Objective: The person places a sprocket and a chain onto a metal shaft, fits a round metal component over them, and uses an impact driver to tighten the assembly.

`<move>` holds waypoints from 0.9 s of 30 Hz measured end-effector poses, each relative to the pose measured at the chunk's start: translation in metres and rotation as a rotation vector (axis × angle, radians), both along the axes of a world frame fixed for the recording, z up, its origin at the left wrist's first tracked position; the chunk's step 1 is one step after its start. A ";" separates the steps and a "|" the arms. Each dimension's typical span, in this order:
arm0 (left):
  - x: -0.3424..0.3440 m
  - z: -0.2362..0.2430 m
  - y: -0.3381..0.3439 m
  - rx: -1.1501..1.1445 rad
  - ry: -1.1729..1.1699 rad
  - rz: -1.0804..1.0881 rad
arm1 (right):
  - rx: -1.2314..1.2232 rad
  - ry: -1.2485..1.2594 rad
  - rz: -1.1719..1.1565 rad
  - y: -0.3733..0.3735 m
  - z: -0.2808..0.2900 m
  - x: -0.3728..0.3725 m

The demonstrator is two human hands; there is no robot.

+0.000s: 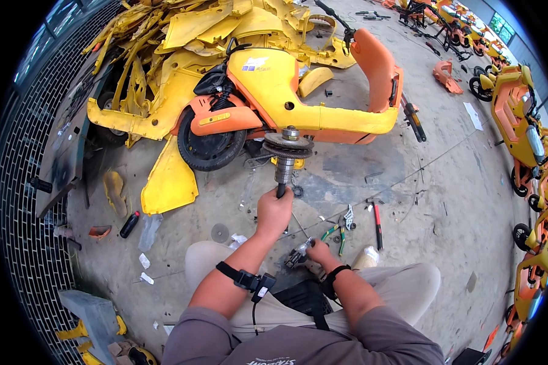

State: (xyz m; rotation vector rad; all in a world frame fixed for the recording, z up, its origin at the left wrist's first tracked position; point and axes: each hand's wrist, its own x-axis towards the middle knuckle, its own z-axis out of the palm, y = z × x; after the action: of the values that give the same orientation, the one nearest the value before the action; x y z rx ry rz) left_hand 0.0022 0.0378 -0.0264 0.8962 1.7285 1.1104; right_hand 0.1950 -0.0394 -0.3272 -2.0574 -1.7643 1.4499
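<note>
My left hand point(274, 210) grips the dark shaft of a metal assembly point(285, 151), held upright with round discs, stacked rings and a nut on top. Lower and to the right, my right hand point(318, 251) is closed on a small dark-and-silver metal part point(298, 254), from which a thin rod seems to extend up and left. Beside that hand lie green-handled pliers point(341, 241), silver metal pieces point(349, 218) and, farther right, a red-handled hammer point(377, 226). A grey round disc point(220, 232) lies left of my left forearm.
A yellow-and-orange scooter point(268, 79) lies ahead, before a pile of yellow panels point(195, 27). More scooters point(508, 118) line the right side. At left are a metal table point(64, 170), a dark bottle point(129, 224) and a brick wall point(27, 182). Debris is scattered on the concrete floor point(444, 201).
</note>
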 end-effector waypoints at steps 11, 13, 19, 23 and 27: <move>0.019 0.005 -0.015 0.078 0.150 -0.091 | 1.262 0.363 0.140 0.116 0.394 0.014; 0.025 0.009 -0.018 0.124 0.183 -0.124 | 1.329 0.275 0.237 0.108 0.404 0.017; 0.036 0.010 -0.027 0.158 0.296 -0.163 | 1.347 0.211 0.116 0.093 0.389 0.024; 0.037 0.016 -0.031 0.104 0.298 -0.206 | 1.324 0.307 0.069 0.096 0.370 0.033; 0.039 0.020 -0.038 0.118 0.267 -0.247 | 1.198 0.475 -0.027 0.101 0.344 0.038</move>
State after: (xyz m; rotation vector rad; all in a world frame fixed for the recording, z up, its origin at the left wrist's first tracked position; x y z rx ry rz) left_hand 0.0411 0.0000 -0.0065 1.3444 1.7175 0.9690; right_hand 0.2334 0.0613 0.0165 -0.9979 -1.6826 0.4867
